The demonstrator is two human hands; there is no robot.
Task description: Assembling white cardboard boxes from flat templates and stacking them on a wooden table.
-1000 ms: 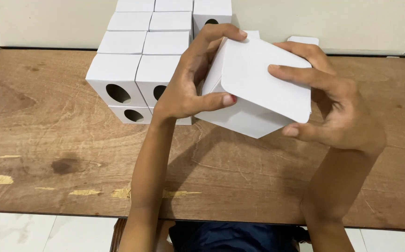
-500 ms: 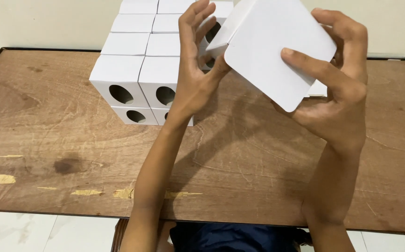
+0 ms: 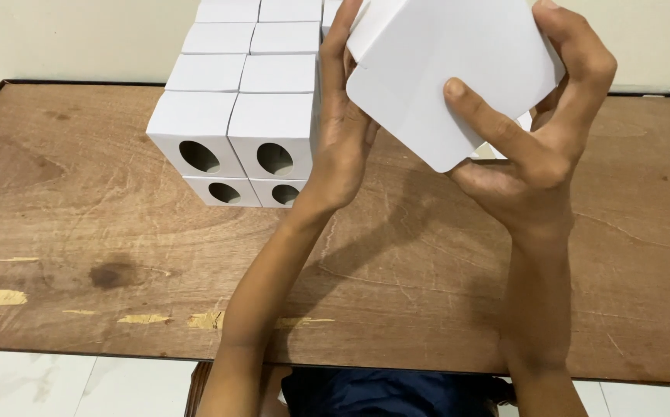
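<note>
Tabletop [image 3: 80,232], brown wood, worn, with pale chips in the finish along the near edge and a dark stain left of centre; cream wall behind, pale tiled floor in front.

Stack of white boxes [image 3: 231,93] stands at the far side of the table, left of centre, at least 2 tiers high and several rows deep. Front faces carry oval cut-outs; 4 show.

White box [image 3: 451,69], held up in the air above the table, just right of the stack and level with its upper tier. It is tilted, a flat face with rounded corners turned toward the camera. Top edge runs out of view.

Right hand [image 3: 539,147] grasps the box from the right: thumb pressed across the near face, fingers curled over the far upper corner. Left hand [image 3: 343,131] lies flat against the box's left side, fingers pointing up, pressing rather than wrapping.

Risk, as a judgement: the left hand only braces, so the hold depends on the right thumb; a slip would drop the box. The left forearm passes close to the stack, and a sideways nudge could shove the front boxes out of line.
</note>
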